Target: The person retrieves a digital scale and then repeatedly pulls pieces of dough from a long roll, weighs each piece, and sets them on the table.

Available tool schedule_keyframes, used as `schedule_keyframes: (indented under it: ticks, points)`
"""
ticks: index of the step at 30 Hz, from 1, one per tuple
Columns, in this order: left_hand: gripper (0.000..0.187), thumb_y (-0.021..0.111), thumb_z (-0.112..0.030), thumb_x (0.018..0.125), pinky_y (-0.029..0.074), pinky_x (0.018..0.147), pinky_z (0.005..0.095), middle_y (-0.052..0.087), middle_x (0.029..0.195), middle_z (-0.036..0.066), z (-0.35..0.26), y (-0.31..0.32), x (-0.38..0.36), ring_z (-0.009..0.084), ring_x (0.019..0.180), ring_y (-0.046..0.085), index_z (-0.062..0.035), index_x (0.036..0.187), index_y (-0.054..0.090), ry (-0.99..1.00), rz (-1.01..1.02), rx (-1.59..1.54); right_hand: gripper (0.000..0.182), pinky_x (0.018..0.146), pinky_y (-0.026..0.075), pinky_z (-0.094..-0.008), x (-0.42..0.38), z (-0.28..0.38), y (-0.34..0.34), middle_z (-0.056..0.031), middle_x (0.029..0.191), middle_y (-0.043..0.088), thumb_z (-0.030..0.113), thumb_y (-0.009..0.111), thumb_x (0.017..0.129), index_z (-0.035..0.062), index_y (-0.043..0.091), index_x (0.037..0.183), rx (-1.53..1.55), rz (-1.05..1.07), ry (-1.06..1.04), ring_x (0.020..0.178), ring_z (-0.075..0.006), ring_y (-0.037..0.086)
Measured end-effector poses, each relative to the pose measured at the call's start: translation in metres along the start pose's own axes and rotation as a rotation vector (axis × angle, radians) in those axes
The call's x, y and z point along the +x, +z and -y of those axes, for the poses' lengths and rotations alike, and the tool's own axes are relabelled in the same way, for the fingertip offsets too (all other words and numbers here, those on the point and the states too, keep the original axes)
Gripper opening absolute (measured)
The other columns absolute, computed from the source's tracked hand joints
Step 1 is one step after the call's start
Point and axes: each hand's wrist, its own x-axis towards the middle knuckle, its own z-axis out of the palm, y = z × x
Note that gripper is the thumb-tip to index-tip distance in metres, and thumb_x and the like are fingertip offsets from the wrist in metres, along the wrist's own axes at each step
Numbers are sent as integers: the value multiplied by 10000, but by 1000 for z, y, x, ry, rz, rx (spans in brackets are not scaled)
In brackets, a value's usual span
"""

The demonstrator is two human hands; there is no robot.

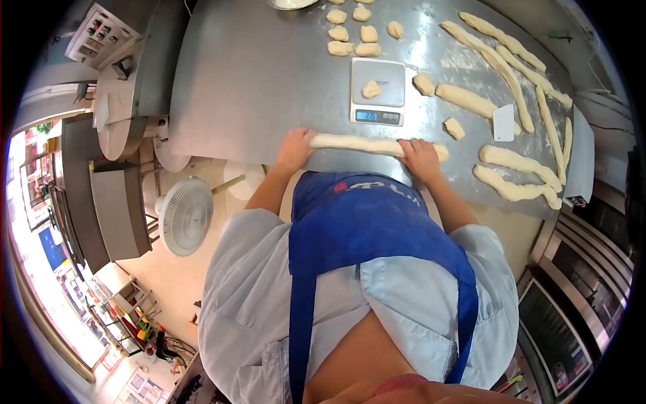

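The dough rope [367,143] lies across the worktop's [269,74] near edge, just before the scale [378,91]. Left hand [294,149] and right hand [420,158] press its ends, fingers flat and open. It looks soft, stretchy; best supported along its length.

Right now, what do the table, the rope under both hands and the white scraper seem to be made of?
Table: brushed stainless steel, by its dull grey sheen. Rope under the left hand and right hand: soft, pale, matte raw dough. Scraper: probably plastic, flat, opaque white.

Both hands [356,153] apparently press dough rope [367,144].
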Motion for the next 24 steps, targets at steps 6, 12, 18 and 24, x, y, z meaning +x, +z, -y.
schedule_keyframes:
  ticks: [6, 12, 18, 24]
  points:
    - [411, 692, -243, 845, 479, 886, 465, 602, 1164, 87, 25, -23, -11, 317, 1119, 562, -184, 1243, 607, -183, 241, -107, 495, 774, 450, -374, -13, -20, -38, -78, 986, 575, 346, 729, 776, 144, 589, 1205, 3, -17, -13, 931, -265, 577]
    - [551, 780, -298, 735, 451, 950, 452, 597, 1200, 106, -61, -67, 16, 311, 1132, 562, -170, 1242, 606, -117, 150, 40, 543, 824, 454, -387, -46, -42, -19, -105, 1122, 557, 373, 726, 782, 131, 587, 1248, -12, -80, 138, 1009, -303, 539]
    - [620, 822, -304, 676, 426, 985, 456, 592, 1182, 129, -38, -15, 13, 322, 1127, 555, -117, 1224, 602, -44, 76, -77, 529, 872, 458, -425, -49, -67, -12, -140, 1141, 576, 395, 710, 810, 92, 575, 1222, 163, 422, 471, 1063, -339, 551]
    - [536, 794, -272, 732, 434, 963, 468, 586, 1182, 165, 13, -28, -38, 344, 1149, 535, -73, 1189, 596, -444, -134, 29, 529, 934, 461, -461, -10, -6, -40, -185, 1184, 590, 368, 735, 792, 70, 575, 1199, 63, -44, 67, 1097, -362, 560]
